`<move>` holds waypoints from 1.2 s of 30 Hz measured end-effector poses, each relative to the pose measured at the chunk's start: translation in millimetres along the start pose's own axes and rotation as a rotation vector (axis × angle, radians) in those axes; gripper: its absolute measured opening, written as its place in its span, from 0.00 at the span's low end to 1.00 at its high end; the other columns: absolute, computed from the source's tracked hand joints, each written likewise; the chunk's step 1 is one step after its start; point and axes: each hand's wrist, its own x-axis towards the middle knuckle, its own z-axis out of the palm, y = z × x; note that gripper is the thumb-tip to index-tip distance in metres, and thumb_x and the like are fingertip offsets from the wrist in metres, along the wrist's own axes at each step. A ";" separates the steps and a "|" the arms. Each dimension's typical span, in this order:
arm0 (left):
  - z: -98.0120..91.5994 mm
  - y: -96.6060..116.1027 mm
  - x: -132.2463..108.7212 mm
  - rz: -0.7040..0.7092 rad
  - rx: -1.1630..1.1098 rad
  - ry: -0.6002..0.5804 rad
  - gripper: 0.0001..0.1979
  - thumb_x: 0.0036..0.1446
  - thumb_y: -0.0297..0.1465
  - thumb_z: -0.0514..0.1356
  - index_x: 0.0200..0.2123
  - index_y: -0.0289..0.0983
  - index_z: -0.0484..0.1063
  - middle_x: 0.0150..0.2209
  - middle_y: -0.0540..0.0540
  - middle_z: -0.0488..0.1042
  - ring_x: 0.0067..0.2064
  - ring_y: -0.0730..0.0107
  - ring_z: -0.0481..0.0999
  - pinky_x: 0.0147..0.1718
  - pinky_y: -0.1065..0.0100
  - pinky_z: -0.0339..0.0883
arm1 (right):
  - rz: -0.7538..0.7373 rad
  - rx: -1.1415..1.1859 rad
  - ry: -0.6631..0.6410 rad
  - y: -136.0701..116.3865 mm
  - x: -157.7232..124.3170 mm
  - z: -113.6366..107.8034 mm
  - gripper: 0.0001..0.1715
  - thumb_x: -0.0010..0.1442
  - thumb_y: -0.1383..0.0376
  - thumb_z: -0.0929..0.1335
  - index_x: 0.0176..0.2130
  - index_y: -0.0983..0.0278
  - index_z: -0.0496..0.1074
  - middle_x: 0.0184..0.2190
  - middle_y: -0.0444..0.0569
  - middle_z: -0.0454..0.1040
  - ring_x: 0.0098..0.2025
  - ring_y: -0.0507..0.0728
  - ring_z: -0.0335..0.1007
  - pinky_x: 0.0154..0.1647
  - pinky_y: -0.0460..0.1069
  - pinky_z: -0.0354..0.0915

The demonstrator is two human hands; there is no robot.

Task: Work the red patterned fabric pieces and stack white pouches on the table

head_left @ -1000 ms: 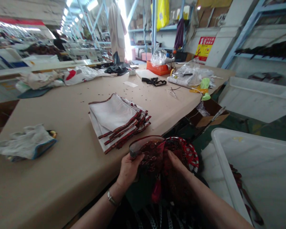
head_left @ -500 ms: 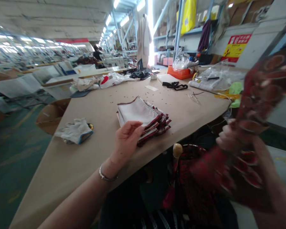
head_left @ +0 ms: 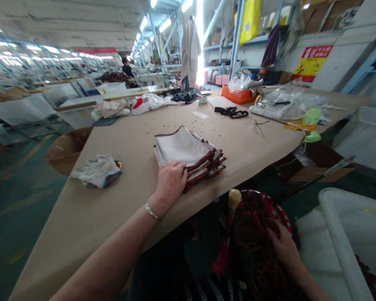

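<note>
Head view: brown table (head_left: 128, 140) bears stacked cloths (head_left: 183, 146); workshop (head_left: 54, 81) stretches behind.

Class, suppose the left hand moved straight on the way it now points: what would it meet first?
The stack of pale, red-edged pieces. The left hand appears to touch its near edge, though the exact contact under the fingers is hidden.

Left of the cloth stack (head_left: 183, 146), there is room to pass across the table (head_left: 138, 146) up to the white glove (head_left: 97, 170). The left hand (head_left: 171, 179) blocks its near edge; a black strap (head_left: 231, 112) lies beyond it.
</note>
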 end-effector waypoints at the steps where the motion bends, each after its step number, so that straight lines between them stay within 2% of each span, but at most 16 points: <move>1: 0.2 -0.6 1.9 0.004 0.003 -0.008 0.14 0.58 0.30 0.52 0.39 0.36 0.77 0.39 0.40 0.78 0.43 0.57 0.75 0.45 0.59 0.65 | -0.024 0.018 0.000 -13.0 2.7 -4.3 0.31 0.52 0.46 0.63 0.47 0.63 0.69 0.48 0.58 0.72 0.52 0.66 0.69 0.56 0.62 0.63; 3: -0.3 -2.1 5.8 -0.008 0.001 -0.006 0.14 0.58 0.30 0.51 0.35 0.37 0.77 0.36 0.41 0.79 0.40 0.59 0.76 0.43 0.61 0.65 | -0.101 0.086 -0.015 -53.5 7.1 -16.5 0.26 0.56 0.49 0.62 0.47 0.62 0.69 0.47 0.55 0.73 0.50 0.63 0.69 0.55 0.59 0.64; 5: -3.1 -3.2 9.7 -0.037 -0.008 0.031 0.14 0.58 0.29 0.51 0.32 0.37 0.77 0.34 0.43 0.78 0.38 0.61 0.76 0.41 0.64 0.66 | -0.261 0.167 -0.013 -107.2 9.5 -29.6 0.18 0.60 0.53 0.62 0.45 0.60 0.70 0.44 0.51 0.73 0.47 0.59 0.70 0.52 0.57 0.65; 7: -8.6 -2.7 12.8 -0.066 -0.022 0.099 0.13 0.57 0.29 0.52 0.32 0.38 0.77 0.33 0.43 0.78 0.37 0.62 0.76 0.40 0.64 0.66 | -0.535 0.235 -0.005 -165.8 11.4 -39.4 0.11 0.63 0.60 0.63 0.43 0.59 0.71 0.44 0.49 0.73 0.47 0.57 0.69 0.52 0.54 0.65; 9: -16.0 -0.6 14.0 -0.073 -0.040 0.166 0.12 0.56 0.28 0.52 0.32 0.37 0.77 0.33 0.44 0.78 0.37 0.61 0.76 0.40 0.63 0.66 | -0.811 0.236 -0.023 -222.4 14.5 -42.6 0.10 0.63 0.66 0.62 0.43 0.58 0.70 0.43 0.49 0.72 0.47 0.55 0.68 0.50 0.52 0.65; 12: -27.3 4.5 11.1 -0.042 -0.065 0.215 0.10 0.55 0.27 0.53 0.32 0.37 0.75 0.34 0.44 0.77 0.37 0.61 0.75 0.40 0.63 0.65 | -1.105 0.123 -0.026 -294.1 23.5 -31.1 0.14 0.63 0.67 0.62 0.49 0.62 0.68 0.44 0.52 0.71 0.49 0.58 0.64 0.53 0.54 0.64; 14: -33.4 7.7 7.0 -0.017 -0.074 0.220 0.09 0.54 0.26 0.54 0.32 0.38 0.74 0.34 0.45 0.77 0.37 0.62 0.75 0.40 0.63 0.65 | -1.179 -0.051 -0.037 -329.3 32.4 -13.5 0.19 0.62 0.65 0.64 0.53 0.64 0.66 0.48 0.55 0.70 0.52 0.61 0.61 0.56 0.57 0.62; 16: -38.0 9.3 2.0 -0.003 -0.080 0.215 0.08 0.53 0.25 0.54 0.31 0.38 0.73 0.33 0.46 0.76 0.37 0.63 0.74 0.40 0.64 0.65 | -1.176 -0.262 -0.074 -353.0 43.3 6.9 0.20 0.61 0.64 0.65 0.53 0.65 0.67 0.49 0.55 0.70 0.52 0.64 0.62 0.54 0.59 0.62; 19: -42.4 5.9 -6.1 -0.003 -0.071 0.202 0.08 0.53 0.25 0.53 0.30 0.38 0.72 0.32 0.46 0.76 0.36 0.63 0.74 0.40 0.64 0.64 | -1.117 -0.516 -0.125 -369.5 61.7 28.4 0.12 0.60 0.69 0.62 0.43 0.65 0.72 0.42 0.54 0.73 0.47 0.63 0.67 0.47 0.56 0.65; 21: -42.7 -0.9 -11.3 -0.020 -0.049 0.194 0.09 0.52 0.24 0.53 0.31 0.38 0.72 0.33 0.45 0.75 0.38 0.62 0.74 0.41 0.63 0.64 | -1.023 -0.608 -0.126 -371.7 72.1 30.2 0.14 0.60 0.72 0.59 0.39 0.66 0.72 0.40 0.55 0.74 0.43 0.62 0.70 0.42 0.54 0.67; 23: -39.8 -9.8 -15.8 -0.070 -0.049 0.161 0.08 0.52 0.24 0.53 0.31 0.38 0.72 0.35 0.45 0.75 0.38 0.62 0.73 0.40 0.63 0.64 | -0.905 -0.619 -0.111 -370.1 77.7 23.2 0.17 0.59 0.74 0.58 0.41 0.65 0.71 0.40 0.55 0.75 0.40 0.62 0.72 0.38 0.53 0.67; 25: -34.6 -17.2 -18.5 -0.169 -0.142 0.105 0.07 0.52 0.26 0.54 0.30 0.38 0.72 0.32 0.46 0.74 0.34 0.64 0.73 0.35 0.65 0.64 | -0.835 -0.546 -0.088 -366.0 76.0 12.7 0.19 0.57 0.74 0.59 0.46 0.64 0.69 0.41 0.54 0.76 0.40 0.61 0.73 0.39 0.53 0.67; 28: -30.5 -15.5 -18.7 -0.401 -0.578 0.139 0.06 0.51 0.31 0.56 0.28 0.37 0.72 0.22 0.51 0.70 0.24 0.71 0.69 0.24 0.70 0.62 | -0.875 -0.423 -0.074 -354.2 59.1 1.8 0.25 0.56 0.73 0.60 0.53 0.66 0.66 0.46 0.54 0.74 0.46 0.61 0.71 0.46 0.53 0.66; 32: -49.0 17.2 -17.8 -0.700 -1.380 0.377 0.11 0.44 0.36 0.64 0.31 0.37 0.70 0.25 0.53 0.72 0.22 0.73 0.71 0.18 0.74 0.65 | -0.892 -0.402 -0.193 -326.7 26.4 4.5 0.26 0.58 0.75 0.57 0.53 0.68 0.68 0.42 0.56 0.75 0.44 0.63 0.71 0.45 0.55 0.66; 34: -60.9 37.3 -21.4 -0.788 -1.654 0.372 0.15 0.41 0.36 0.68 0.32 0.37 0.70 0.27 0.52 0.74 0.24 0.73 0.72 0.20 0.74 0.68 | -0.842 -0.295 -0.269 -311.2 15.5 8.0 0.29 0.56 0.77 0.56 0.53 0.68 0.69 0.41 0.57 0.76 0.43 0.63 0.71 0.46 0.56 0.66; 36: -64.3 52.5 -28.3 -0.836 -1.793 0.290 0.18 0.37 0.36 0.71 0.31 0.36 0.71 0.27 0.51 0.74 0.25 0.73 0.72 0.21 0.73 0.69 | -0.759 -0.045 -0.321 -297.7 9.9 8.5 0.27 0.55 0.75 0.58 0.52 0.68 0.71 0.43 0.57 0.76 0.45 0.63 0.71 0.48 0.55 0.66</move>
